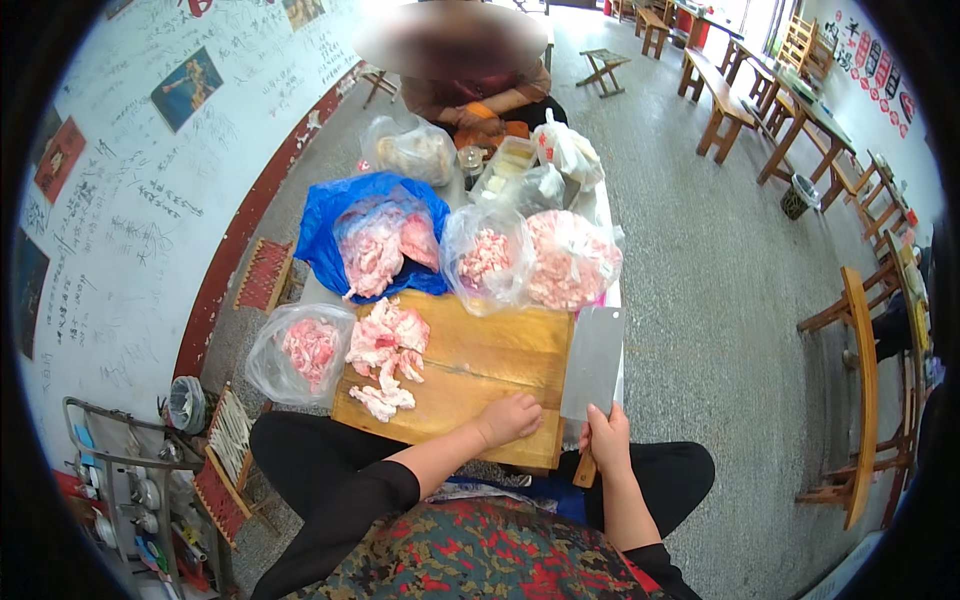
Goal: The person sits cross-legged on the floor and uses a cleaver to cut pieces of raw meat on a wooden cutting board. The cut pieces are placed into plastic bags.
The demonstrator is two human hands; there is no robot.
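Note:
My right hand grips the wooden handle of a broad cleaver, whose blade points away from me along the right edge of the wooden cutting board. Resting on the board near its front edge is my left hand, fingers curled; whether anything lies under them cannot be told. Pale pink pieces of fatty raw meat lie on the board's left part. Left of the board is a clear plastic bag with redder meat scraps in it. Beyond the board sits a blue plastic bag holding large fatty pieces.
Clear bags of diced fat and a fuller bag of pale pieces stand beyond the board. Farther back are a glass jar, a plastic container and knotted bags. A person sits opposite. Stools flank the left side.

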